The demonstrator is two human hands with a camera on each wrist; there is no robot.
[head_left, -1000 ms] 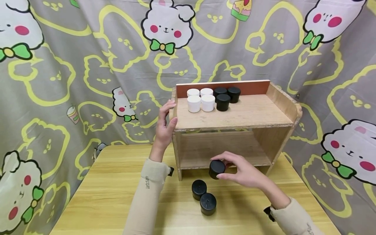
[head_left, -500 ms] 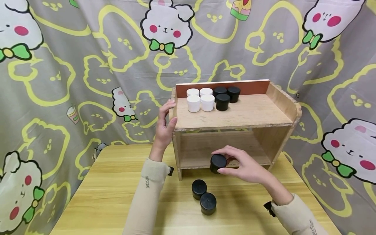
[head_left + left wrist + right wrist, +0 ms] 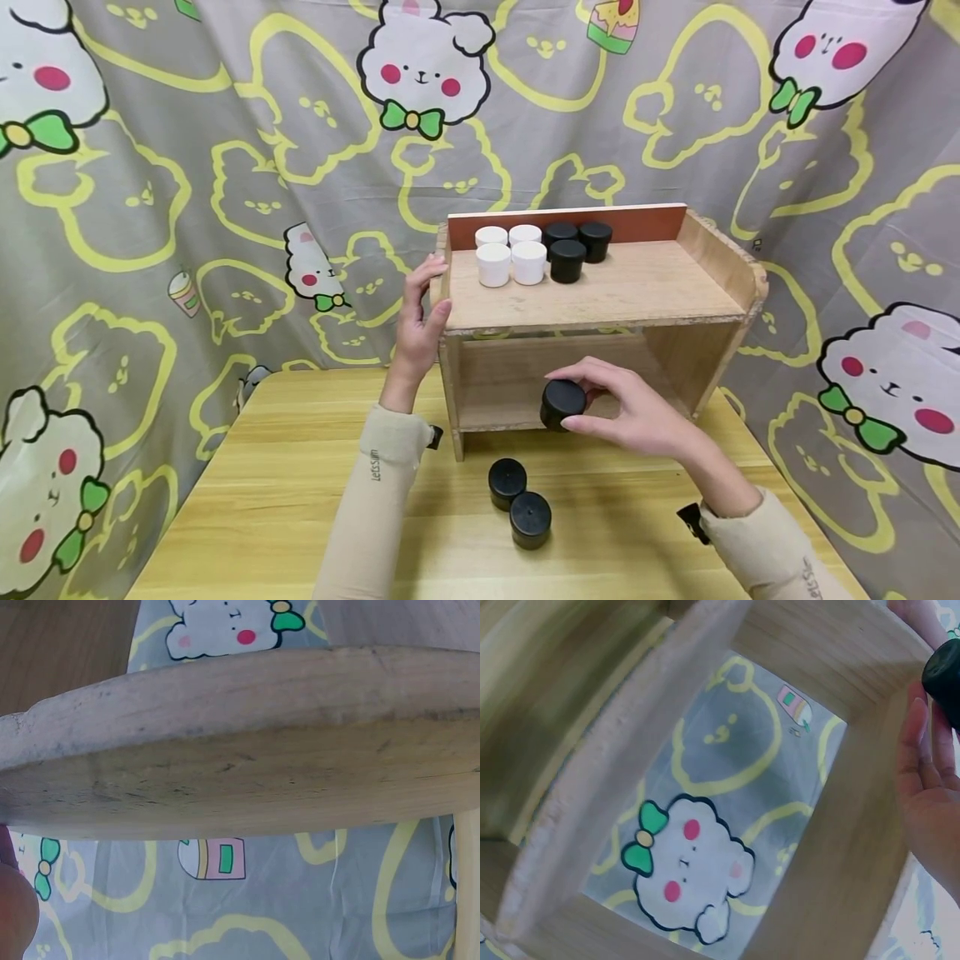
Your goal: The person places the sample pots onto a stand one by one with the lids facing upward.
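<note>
My right hand (image 3: 630,408) pinches a small black jar (image 3: 563,405) between thumb and fingers, raised in front of the lower opening of the wooden shelf (image 3: 600,302). In the right wrist view, the same black jar (image 3: 943,681) shows at the right edge. My left hand (image 3: 422,321) grips the left side panel of the shelf near its top. On the upper board stand several white jars (image 3: 493,265) at the left, in two rows, with three black jars (image 3: 567,262) beside them. Two more black jars (image 3: 530,520) stand close together on the table below.
The yellow wood-grain table (image 3: 300,467) bears the shelf towards its back right. A grey patterned curtain (image 3: 225,167) hangs behind and at both sides. The lower board (image 3: 487,414) of the shelf lies behind the held jar.
My right hand has lifted the black jar upwards and slightly to the right, closer to the shelf. The left hand keeps its hold on the side panel, and the standing jars stay put.
</note>
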